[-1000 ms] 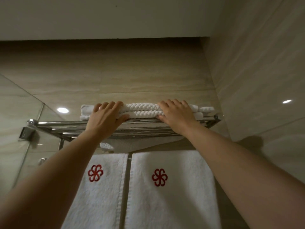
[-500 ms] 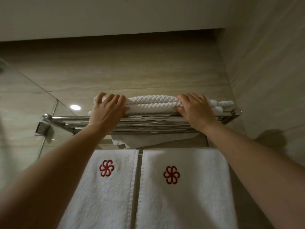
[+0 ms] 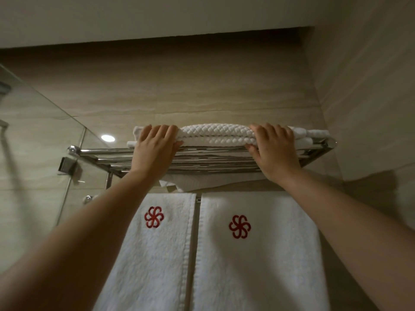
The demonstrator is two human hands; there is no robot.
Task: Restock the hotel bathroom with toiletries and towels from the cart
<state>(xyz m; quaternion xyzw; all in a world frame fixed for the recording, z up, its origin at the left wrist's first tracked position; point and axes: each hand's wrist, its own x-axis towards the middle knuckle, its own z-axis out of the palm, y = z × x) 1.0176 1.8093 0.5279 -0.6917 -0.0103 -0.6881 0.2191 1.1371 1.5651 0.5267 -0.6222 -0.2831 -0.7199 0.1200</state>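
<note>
Gripping the folded white waffle-weave towel (image 3: 216,134) near both ends of its front edge: left hand (image 3: 155,149) & right hand (image 3: 275,151), arms reaching up from below. Each hand has its fingers laid over the top fold w/ the thumb tucked against the lower front edge, so the towel is clasped btwn fingers & thumb. It lies flat on the chrome wall-mounted bar rack (image 3: 103,157), above camera level, spanning most of the rack's width. Its right end sits near the rack's right corner, by the side wall. More white cloth pokes out past each hand; can't tell if it's the same towel or a 2nd one.

Under the rack bars a pale grey-white cloth (image 3: 213,182) sags. Below that, 2 white terry towels hang side by side w/ a narrow gap: left hanging towel (image 3: 157,265) & right hanging towel (image 3: 258,277), each w/ a red pinwheel emblem near the top. Clear glass shower panel (image 3: 33,164) stands at left, held by a chrome clamp (image 3: 66,164) just beside the rack's left end. Beige stone-look tile wall (image 3: 179,90) is behind, w/ a round light reflection (image 3: 107,138) on it left of the rack.
</note>
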